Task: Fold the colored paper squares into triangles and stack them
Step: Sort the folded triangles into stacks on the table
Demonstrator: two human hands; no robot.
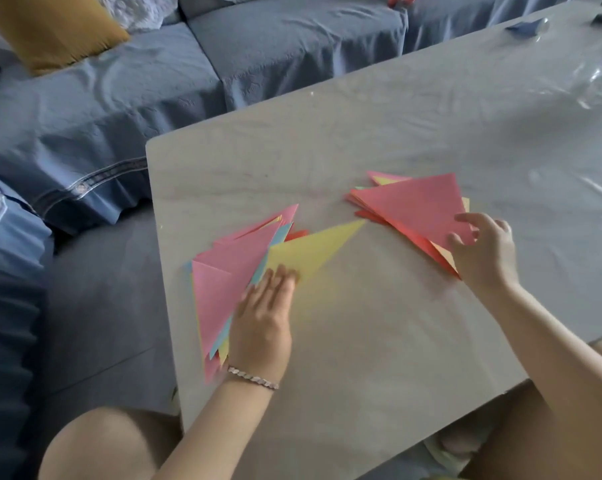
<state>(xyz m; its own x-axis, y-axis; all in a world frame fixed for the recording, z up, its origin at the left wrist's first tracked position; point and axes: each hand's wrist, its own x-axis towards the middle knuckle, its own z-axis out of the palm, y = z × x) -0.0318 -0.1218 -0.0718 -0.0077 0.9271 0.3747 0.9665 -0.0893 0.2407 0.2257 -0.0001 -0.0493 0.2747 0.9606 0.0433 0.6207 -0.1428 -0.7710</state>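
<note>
Though under left hand [261, 320], stack [220, 289] near table edge [166, 271]

Place: a home living room.
Seating: a sofa [119, 109] in a quilted blue cover runs along the table's far and left edges.
Cushions: a mustard cushion [53, 29] and a white textured cushion [137, 8] lie on it.
Table: a low pale table [362, 133] under clear plastic sheeting.

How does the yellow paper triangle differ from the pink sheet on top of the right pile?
The yellow paper triangle lies pressed under the flat left hand, overlapping the left pile; the pink paper sheet tops the right pile, its near corner pinched by the right hand. Both are thin paper.
</note>
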